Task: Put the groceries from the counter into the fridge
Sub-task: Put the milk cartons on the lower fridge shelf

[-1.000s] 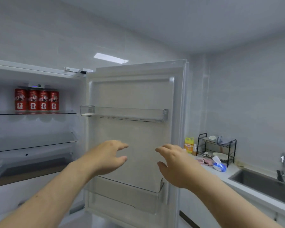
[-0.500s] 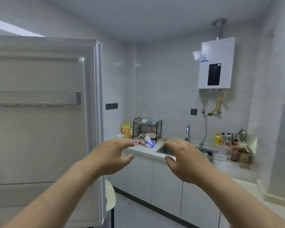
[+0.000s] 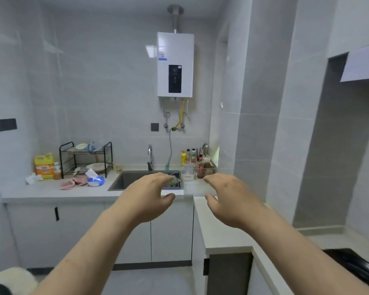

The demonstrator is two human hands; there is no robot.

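**Both hands empty, bottles straight ahead past the gap**

Well to the left of the left hand (image 3: 149,199), a yellow jug (image 3: 43,167), a black dish rack (image 3: 85,158), a pink cloth (image 3: 73,184) and a blue-and-white pack (image 3: 96,180) sit on the counter (image 3: 41,193). Just beyond that hand's fingertips lies the sink (image 3: 124,182). The left hand holds nothing: fingers loosely curved, thumb spread below them, palm turned inward. Beyond the gap between the two hands, at the counter's back corner, stands a cluster of bottles (image 3: 198,167) (their labels are too small to read). All are upright, long axes vertical, and they look like the groceries to fetch. The right hand (image 3: 232,199) mirrors the left, empty and half open with its thumb apart. The cluster lies straight ahead and a shade toward the right hand, so that hand seems the nearer, though both are well short of it. The fridge is out of view.
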